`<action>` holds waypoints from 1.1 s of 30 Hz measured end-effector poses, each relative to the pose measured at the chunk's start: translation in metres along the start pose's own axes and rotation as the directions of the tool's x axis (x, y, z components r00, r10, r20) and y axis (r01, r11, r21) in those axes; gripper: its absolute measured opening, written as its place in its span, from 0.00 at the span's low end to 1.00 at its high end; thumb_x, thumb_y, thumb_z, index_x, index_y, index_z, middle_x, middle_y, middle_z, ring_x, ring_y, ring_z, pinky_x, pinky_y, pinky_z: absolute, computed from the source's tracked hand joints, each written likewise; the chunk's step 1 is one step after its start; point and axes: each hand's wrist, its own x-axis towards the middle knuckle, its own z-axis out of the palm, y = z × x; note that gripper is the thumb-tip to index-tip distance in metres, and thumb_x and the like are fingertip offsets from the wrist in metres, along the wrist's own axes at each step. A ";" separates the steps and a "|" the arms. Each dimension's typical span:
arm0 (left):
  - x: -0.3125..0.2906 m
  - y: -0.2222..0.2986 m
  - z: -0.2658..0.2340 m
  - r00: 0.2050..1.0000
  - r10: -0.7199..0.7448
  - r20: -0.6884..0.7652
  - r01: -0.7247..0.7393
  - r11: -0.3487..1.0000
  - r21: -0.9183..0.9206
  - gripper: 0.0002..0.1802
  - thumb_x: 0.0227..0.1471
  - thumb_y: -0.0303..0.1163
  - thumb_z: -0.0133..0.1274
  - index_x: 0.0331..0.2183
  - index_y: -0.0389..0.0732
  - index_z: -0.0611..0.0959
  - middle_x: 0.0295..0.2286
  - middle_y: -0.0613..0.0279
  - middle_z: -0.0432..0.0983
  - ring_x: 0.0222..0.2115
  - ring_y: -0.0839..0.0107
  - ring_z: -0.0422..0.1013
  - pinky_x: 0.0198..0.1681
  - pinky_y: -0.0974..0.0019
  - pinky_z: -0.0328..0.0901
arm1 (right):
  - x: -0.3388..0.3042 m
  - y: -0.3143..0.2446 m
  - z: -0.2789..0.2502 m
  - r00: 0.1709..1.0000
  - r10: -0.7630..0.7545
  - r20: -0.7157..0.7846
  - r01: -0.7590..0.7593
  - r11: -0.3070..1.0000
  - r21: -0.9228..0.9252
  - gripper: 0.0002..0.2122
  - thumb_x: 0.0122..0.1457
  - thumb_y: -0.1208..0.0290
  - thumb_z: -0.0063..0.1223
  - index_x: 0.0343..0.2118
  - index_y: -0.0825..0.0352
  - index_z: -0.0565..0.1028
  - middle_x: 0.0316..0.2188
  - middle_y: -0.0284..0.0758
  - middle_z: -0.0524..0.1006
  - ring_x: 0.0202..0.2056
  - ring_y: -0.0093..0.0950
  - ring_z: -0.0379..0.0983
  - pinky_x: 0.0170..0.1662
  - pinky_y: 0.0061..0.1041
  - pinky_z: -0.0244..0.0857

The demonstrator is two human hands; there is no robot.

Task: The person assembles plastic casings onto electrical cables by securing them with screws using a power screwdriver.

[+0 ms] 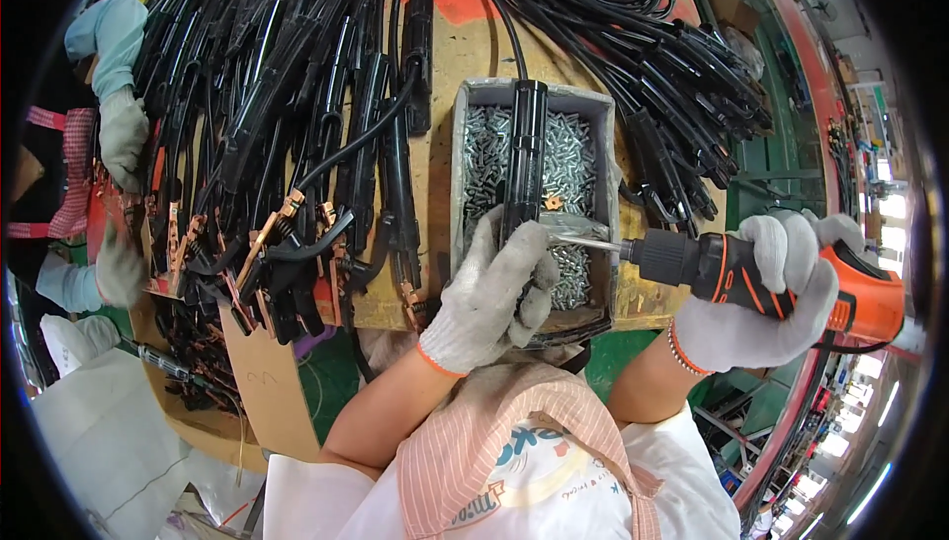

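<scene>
My gloved left hand (494, 288) is closed around the lower end of a black plastic handle (525, 140) with a cable running from its top. That handle lies over a grey box (605, 184) holding many small silver screws (571, 150). In my gloved right hand (781, 293) is an orange and black electric screwdriver (722, 268), held sideways. Its metal bit (593, 242) points left and reaches the handle beside my left fingertips. A small copper-coloured piece (552, 203) shows next to the handle; the exact contact at the bit's tip is hidden by my fingers.
Black cabled handles with copper ends (287, 204) are heaped on the wooden table (652, 293) to the left. More black handles (682, 105) lie at the right. At far left, a co-worker's gloved hands (123, 140) are among the parts. A cardboard box (252, 372) stands below the table edge.
</scene>
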 end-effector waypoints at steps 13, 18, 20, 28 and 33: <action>0.001 0.002 -0.005 0.991 -0.060 0.123 0.059 0.998 0.009 0.47 0.48 0.27 0.60 0.61 0.39 0.49 0.26 0.64 0.73 0.14 0.81 0.63 0.10 0.75 0.53 | -0.010 0.015 0.003 0.984 -0.123 0.125 0.148 0.967 -0.209 0.33 0.58 0.85 0.41 0.65 0.48 0.54 0.53 0.31 0.62 0.20 0.17 0.54 0.16 0.17 0.57; 0.000 0.002 0.004 0.998 -0.037 0.048 0.036 0.999 0.025 0.32 0.48 0.25 0.58 0.52 0.44 0.60 0.21 0.67 0.69 0.12 0.81 0.62 0.09 0.77 0.53 | -0.012 0.007 0.023 0.991 0.106 0.083 -0.080 0.961 -0.265 0.16 0.60 0.80 0.46 0.51 0.62 0.65 0.24 0.28 0.61 0.23 0.20 0.55 0.28 0.17 0.56; 0.003 -0.002 0.005 0.997 0.073 0.012 -0.074 0.990 0.119 0.35 0.48 0.24 0.57 0.55 0.42 0.58 0.22 0.66 0.69 0.12 0.80 0.63 0.09 0.75 0.55 | -0.018 0.010 0.018 0.966 -0.101 0.236 0.239 0.691 -0.682 0.16 0.61 0.80 0.45 0.52 0.64 0.66 0.28 0.31 0.63 0.24 0.22 0.57 0.29 0.19 0.59; 0.012 -0.012 -0.001 0.996 0.089 0.032 -0.091 0.992 0.087 0.46 0.47 0.24 0.61 0.60 0.33 0.50 0.35 0.62 0.74 0.30 0.80 0.70 0.32 0.76 0.68 | -0.039 0.013 0.008 0.907 -0.214 0.362 0.406 0.220 -0.887 0.13 0.63 0.72 0.45 0.49 0.69 0.70 0.34 0.36 0.69 0.27 0.25 0.63 0.29 0.22 0.62; 0.012 -0.014 -0.004 0.997 0.067 0.042 -0.070 0.994 0.084 0.47 0.48 0.24 0.61 0.60 0.33 0.50 0.37 0.62 0.73 0.32 0.80 0.70 0.34 0.75 0.69 | -0.028 0.035 0.047 0.991 -0.107 0.084 0.134 0.661 -0.738 0.15 0.59 0.76 0.50 0.48 0.71 0.66 0.28 0.35 0.70 0.25 0.22 0.62 0.29 0.19 0.61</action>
